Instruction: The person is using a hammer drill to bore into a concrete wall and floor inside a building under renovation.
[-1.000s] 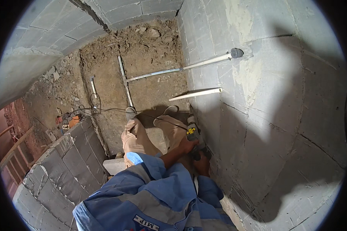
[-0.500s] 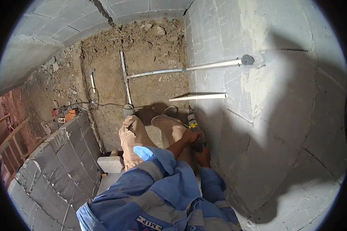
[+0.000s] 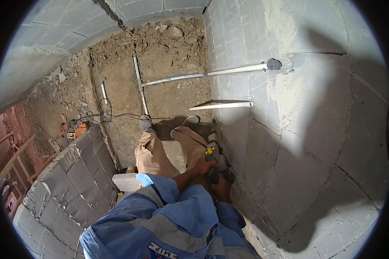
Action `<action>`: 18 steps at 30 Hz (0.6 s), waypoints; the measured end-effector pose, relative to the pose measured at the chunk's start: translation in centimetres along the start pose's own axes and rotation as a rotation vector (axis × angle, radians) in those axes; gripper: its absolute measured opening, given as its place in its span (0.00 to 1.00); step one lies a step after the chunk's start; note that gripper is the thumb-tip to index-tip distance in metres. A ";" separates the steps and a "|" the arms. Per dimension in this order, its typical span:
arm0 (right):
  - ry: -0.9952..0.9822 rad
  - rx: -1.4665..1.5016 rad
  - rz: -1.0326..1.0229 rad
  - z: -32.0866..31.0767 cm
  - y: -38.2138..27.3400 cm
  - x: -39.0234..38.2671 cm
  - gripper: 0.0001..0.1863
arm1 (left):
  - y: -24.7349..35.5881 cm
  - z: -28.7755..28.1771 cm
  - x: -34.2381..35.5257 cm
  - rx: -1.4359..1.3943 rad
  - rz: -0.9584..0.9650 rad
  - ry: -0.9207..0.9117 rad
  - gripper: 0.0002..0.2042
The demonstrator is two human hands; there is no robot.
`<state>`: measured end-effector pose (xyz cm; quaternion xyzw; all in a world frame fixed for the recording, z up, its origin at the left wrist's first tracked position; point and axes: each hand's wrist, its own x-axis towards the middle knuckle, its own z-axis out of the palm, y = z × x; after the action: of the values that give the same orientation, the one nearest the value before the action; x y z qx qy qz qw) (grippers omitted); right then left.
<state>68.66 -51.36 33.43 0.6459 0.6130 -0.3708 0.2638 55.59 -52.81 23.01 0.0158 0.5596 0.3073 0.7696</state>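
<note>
A dark grey-green rotary hammer drill (image 3: 211, 149) with a yellow patch sits between my right leg and the block wall on the right. Its front end points away from me, down toward the dirt floor at the wall's foot; whether the tip touches anything is hard to see. My left hand (image 3: 204, 165) is wrapped round the left side of the drill's body. Nearer to me, my right hand (image 3: 222, 186) is closed on the rear grip, partly in shadow. A dark cable (image 3: 183, 131) passes across my right shin toward the drill.
Past the drill, a loose white pipe (image 3: 222, 105) leans against the right wall (image 3: 307, 125). A capped pipe (image 3: 250, 67) joins another pipe (image 3: 140, 84) along the dirt. A low block wall (image 3: 69, 172) stands at left, near orange gear (image 3: 80, 129) and cables. A loose block (image 3: 125, 182) lies beside my left leg.
Both hands and the drill have shifted toward me and slightly left, and the drill's body has turned a little. My grip on it stays the same.
</note>
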 end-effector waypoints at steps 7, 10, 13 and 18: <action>-0.048 -0.151 0.066 1.4 -1.0 4.4 0.28 | -0.4 -2.3 3.9 0.002 -0.142 0.038 0.31; 0.007 -0.058 -0.040 1.5 0.6 5.8 0.29 | 0.8 -1.5 4.1 0.061 -0.116 0.063 0.29; 0.061 0.009 -0.033 1.2 0.5 5.3 0.28 | 1.6 -1.2 5.3 0.063 -0.074 0.092 0.26; -0.016 -0.033 0.040 0.5 -1.0 3.3 0.30 | -0.9 -1.4 4.4 0.058 -0.101 0.041 0.24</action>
<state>67.53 -49.72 30.59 0.6507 0.6038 -0.3602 0.2868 55.60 -51.84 18.41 0.0034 0.5840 0.2521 0.7716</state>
